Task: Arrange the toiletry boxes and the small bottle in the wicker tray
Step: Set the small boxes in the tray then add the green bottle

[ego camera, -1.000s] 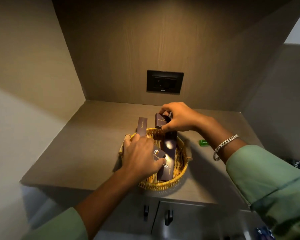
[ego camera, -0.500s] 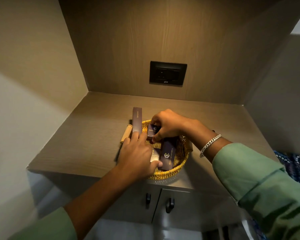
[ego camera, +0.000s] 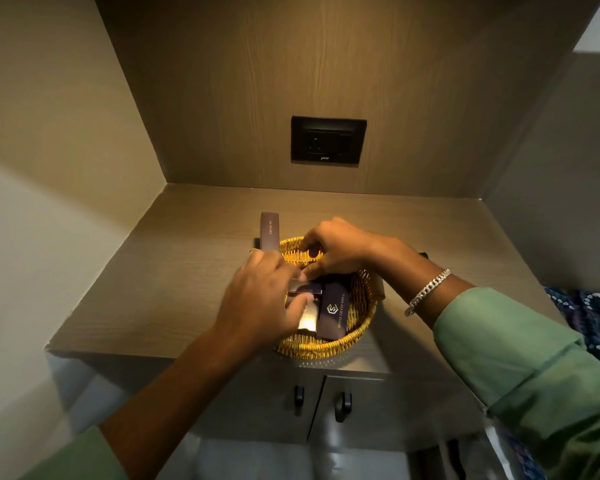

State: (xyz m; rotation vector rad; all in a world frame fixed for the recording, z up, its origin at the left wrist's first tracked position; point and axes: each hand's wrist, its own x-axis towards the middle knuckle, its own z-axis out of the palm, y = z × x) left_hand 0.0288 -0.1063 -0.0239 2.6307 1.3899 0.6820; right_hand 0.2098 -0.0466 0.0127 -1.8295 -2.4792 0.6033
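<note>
At a wood-grain counter [ego camera: 174,271] under a black wall socket [ego camera: 328,140], I sort hotel toiletries into a wicker tray [ego camera: 364,299]. Farthest left, the tall dental kit box [ego camera: 269,233] stands upright at the tray's back-left rim, propped against it by the look of things. My left hand [ego camera: 260,299] reaches over the tray's left side, thumb and fingers closed on a small dark box [ego camera: 303,288] lying across the others. Just right of that, a long box marked with the hotel's name [ego camera: 334,311] lies flat in the tray, with a pale, shiny item beside it that I cannot identify. My right hand [ego camera: 336,251] curls over the tray's far side, fingertips pinching down at the same small box. The small bottle is not visible from here. The risk, as I judge it: with both hands crowding one box, a knuckle could clip the upright dental kit and topple it onto the counter.
</note>
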